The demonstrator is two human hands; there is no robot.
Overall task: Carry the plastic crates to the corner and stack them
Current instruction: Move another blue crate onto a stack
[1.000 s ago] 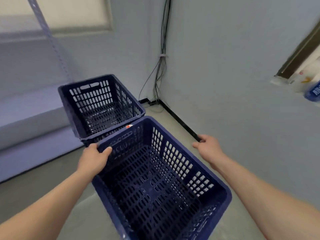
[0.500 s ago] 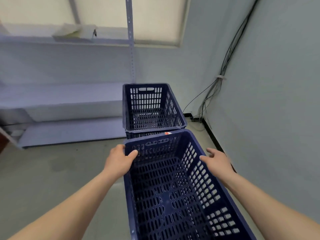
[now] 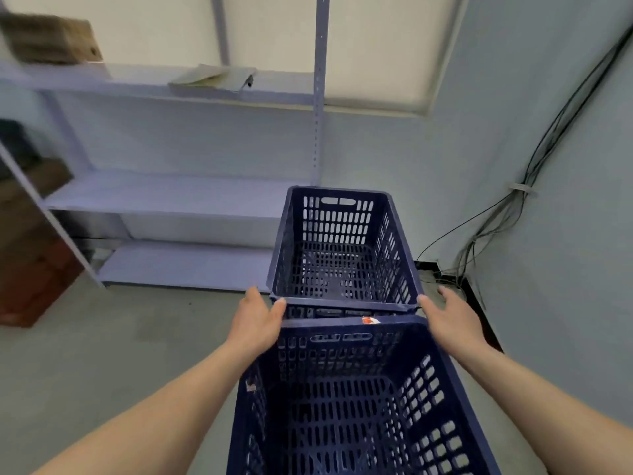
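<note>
Your left hand (image 3: 257, 320) and right hand (image 3: 450, 318) have left the near crate (image 3: 342, 358), low in the frame, and reached the far crate (image 3: 339, 234) at mid frame. Both are open, holding nothing. Grab just its corners and it may slip or tip.

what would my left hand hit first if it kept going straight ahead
Probably the near left corner of the far crate: the left hand points at it, thumb almost touching, though depth is unclear.

Open floor (image 3: 120, 354) left of the crates (image 3: 342, 255), shelving (image 3: 171, 197) behind, wall (image 3: 565, 286) and cables (image 3: 520, 188) crowding right
</note>
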